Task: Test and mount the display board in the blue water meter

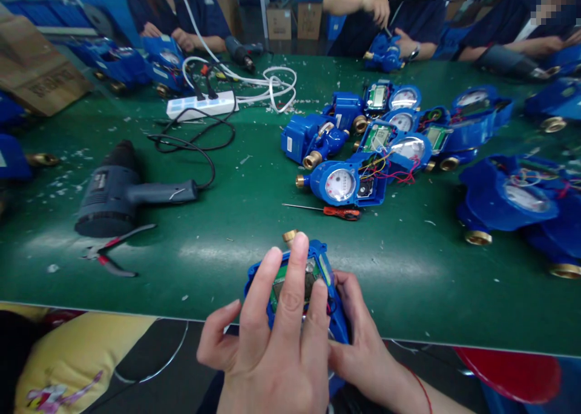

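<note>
A blue water meter (251, 273) with a brass fitting (289, 237) is tilted at the near table edge, its housing uncovered and a green circuit board (280, 279) showing inside. My left hand (276, 347) lies over the meter, back upward, fingers apart; the index fingertip is at the board. Its thumb is hidden. Wrapped around the meter's right side, my right hand (363, 335) holds it. Much of the dial is covered by my hands. Beyond the meter lies a screwdriver (341, 212) with a red and black handle.
A heat gun (113, 187) and red-handled cutters (109, 252) lie on the left of the green table (236, 214). Several blue meters (340, 184) crowd the centre right. A power strip (202, 104) with cables stands farther back. Co-workers' hands (376, 7) work across the table.
</note>
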The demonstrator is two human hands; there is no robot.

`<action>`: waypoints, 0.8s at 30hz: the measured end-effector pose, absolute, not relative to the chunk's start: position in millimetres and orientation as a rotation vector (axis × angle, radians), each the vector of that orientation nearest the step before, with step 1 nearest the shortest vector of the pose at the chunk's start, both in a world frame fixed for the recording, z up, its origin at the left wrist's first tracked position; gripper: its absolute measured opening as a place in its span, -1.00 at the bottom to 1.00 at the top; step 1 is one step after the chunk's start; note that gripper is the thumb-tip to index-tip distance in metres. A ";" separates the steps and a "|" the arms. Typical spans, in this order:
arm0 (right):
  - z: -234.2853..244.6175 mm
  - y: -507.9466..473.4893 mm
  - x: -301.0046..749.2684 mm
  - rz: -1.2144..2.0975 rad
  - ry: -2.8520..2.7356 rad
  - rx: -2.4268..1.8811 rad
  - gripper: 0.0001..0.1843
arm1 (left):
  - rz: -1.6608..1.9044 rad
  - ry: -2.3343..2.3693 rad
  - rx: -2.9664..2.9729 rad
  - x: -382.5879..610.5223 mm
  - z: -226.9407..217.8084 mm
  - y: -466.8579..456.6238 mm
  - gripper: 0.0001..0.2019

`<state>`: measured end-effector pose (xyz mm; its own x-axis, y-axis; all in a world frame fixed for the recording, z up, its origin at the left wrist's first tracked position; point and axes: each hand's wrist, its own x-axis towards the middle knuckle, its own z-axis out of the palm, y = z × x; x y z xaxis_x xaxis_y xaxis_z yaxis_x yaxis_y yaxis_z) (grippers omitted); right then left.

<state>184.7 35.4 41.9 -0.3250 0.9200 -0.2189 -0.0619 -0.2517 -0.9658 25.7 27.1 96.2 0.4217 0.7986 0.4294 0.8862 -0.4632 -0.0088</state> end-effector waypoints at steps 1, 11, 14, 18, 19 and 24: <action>42.2 35.6 184.4 1.677 -1.239 -1.132 -0.37 | -0.543 -1.466 -2.445 25.5 96.5 27.2 -0.47; 35.0 35.9 186.7 1.676 -1.239 -1.003 -0.32 | -0.690 -1.679 -2.427 28.5 102.1 32.7 -0.80; 35.0 36.4 187.1 1.679 -1.230 -1.005 -0.31 | -0.768 -1.702 -2.486 28.2 103.0 38.2 -0.83; 38.2 38.9 187.3 1.695 -1.217 -0.977 -0.34 | -1.053 -1.861 -2.480 27.0 106.3 40.5 -0.86; 39.0 39.4 187.2 1.712 -1.204 -0.956 -0.35 | -1.156 -1.922 -2.451 26.0 107.3 40.0 -0.86; 40.2 40.3 185.8 1.730 -1.172 -0.912 -0.32 | -1.600 -1.811 -2.502 13.9 110.7 37.0 -0.77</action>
<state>185.8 40.3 40.2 -0.3871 0.9153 -0.1115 -0.2363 -0.2154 -0.9475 13.9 37.0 110.7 0.0618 0.8801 0.4707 0.5756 -0.4167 0.7036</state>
